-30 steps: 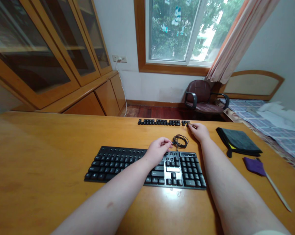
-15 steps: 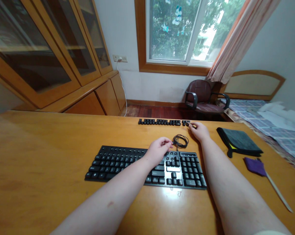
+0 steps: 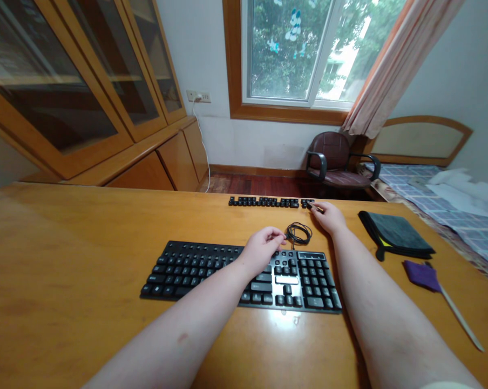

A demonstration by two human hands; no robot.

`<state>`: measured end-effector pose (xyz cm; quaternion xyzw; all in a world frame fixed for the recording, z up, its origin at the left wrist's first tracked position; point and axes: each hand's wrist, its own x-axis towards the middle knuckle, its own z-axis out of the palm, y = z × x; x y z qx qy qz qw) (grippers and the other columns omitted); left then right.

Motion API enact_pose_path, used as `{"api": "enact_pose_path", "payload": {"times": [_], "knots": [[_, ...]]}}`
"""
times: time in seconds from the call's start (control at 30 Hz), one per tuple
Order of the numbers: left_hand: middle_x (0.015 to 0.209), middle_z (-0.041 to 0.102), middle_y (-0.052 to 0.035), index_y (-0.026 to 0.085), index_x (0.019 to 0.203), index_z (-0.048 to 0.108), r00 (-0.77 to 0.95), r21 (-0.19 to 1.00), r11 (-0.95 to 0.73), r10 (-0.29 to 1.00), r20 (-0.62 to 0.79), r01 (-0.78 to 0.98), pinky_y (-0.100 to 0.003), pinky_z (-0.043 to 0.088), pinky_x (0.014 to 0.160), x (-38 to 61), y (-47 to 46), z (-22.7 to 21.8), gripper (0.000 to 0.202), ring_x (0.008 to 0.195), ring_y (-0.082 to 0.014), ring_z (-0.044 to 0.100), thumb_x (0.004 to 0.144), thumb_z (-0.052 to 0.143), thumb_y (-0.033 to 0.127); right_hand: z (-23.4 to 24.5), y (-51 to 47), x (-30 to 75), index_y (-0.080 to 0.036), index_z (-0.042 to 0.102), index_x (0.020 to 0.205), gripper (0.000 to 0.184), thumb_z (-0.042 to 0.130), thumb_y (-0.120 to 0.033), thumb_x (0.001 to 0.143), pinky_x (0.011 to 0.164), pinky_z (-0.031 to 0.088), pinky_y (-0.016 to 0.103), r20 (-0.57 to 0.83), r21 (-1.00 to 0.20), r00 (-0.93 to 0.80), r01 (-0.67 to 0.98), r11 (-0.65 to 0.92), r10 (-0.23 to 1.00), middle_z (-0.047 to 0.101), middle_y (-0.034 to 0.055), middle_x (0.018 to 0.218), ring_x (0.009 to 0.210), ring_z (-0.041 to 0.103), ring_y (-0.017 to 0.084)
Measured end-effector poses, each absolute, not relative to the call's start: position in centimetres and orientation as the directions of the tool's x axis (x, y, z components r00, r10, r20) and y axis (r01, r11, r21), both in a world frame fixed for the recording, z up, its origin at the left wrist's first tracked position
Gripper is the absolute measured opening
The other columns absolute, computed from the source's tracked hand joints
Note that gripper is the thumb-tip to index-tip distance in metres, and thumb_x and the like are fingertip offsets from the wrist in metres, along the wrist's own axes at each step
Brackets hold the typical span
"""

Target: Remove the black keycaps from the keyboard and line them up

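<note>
A black keyboard (image 3: 211,270) lies on the wooden desk (image 3: 66,259), with a gap in its top row of keys. My left hand (image 3: 262,246) rests on the keyboard's upper middle, fingers curled and pinched next to a small coil of black cable (image 3: 298,233). My right hand (image 3: 329,216) reaches to the desk's far edge, fingers pinched on a small thin tool at the right end of a row of loose black keycaps (image 3: 268,202).
A folded dark cloth (image 3: 395,235) lies right of my right hand. Nearer sits a purple brush with a pale handle (image 3: 434,283). Beyond the desk stand a brown armchair (image 3: 335,159), a bed and wooden cabinets with glass doors.
</note>
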<state>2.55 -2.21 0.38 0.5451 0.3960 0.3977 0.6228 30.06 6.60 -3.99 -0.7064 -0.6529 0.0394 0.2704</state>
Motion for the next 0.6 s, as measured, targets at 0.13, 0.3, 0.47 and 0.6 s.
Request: {"api": "enact_pose_path", "payload": {"times": [0.13,0.3,0.47,0.6], "knots": [[0.072,0.063,-0.0027,0.013,0.078,0.058,0.369,0.994,0.086,0.928,-0.055,-0.068,-0.024,0.045,0.066,2.60,-2.25,0.47,0.013,0.065,-0.0113,0.057,0.076,0.059,0.026,-4.07,6.65,30.05,-0.021,0.068,0.103,0.032,0.052,-0.036,0.079,0.079,0.047,0.035,0.303,-0.425,0.147,0.905,-0.005,0.942,0.066,0.0081,0.103,0.094,0.060,0.024],[0.074,0.063,-0.0031,0.013,0.079,0.058,0.376,0.995,0.083,0.925,-0.056,-0.058,-0.025,0.045,0.067,2.59,-2.22,0.35,0.011,0.066,-0.0113,0.057,0.078,0.057,0.024,-4.05,6.62,30.05,-0.022,0.068,0.103,0.032,0.052,-0.036,0.079,0.080,0.047,0.036,0.322,-0.441,0.140,0.898,0.018,0.936,0.066,0.0077,0.104,0.095,0.060,0.024],[0.074,0.063,-0.0030,0.013,0.080,0.058,0.380,0.995,0.081,0.924,-0.054,-0.055,-0.024,0.045,0.068,2.56,-2.18,0.24,0.010,0.066,-0.0108,0.057,0.078,0.055,0.022,-3.97,6.47,30.00,-0.020,0.069,0.096,0.031,0.053,-0.038,0.077,0.075,0.046,0.034,0.313,-0.488,0.197,0.873,-0.021,0.929,0.068,0.0079,0.095,0.085,0.061,0.023],[0.074,0.063,-0.0031,0.013,0.080,0.058,0.384,0.996,0.076,0.922,-0.052,-0.047,-0.024,0.045,0.068,2.57,-2.16,0.20,0.010,0.065,-0.0105,0.056,0.079,0.055,0.023,-3.88,6.37,29.95,-0.020,0.070,0.091,0.030,0.053,-0.040,0.076,0.070,0.045,0.032,0.285,-0.478,0.216,0.876,-0.057,0.934,0.069,0.0071,0.090,0.081,0.061,0.023]]}}
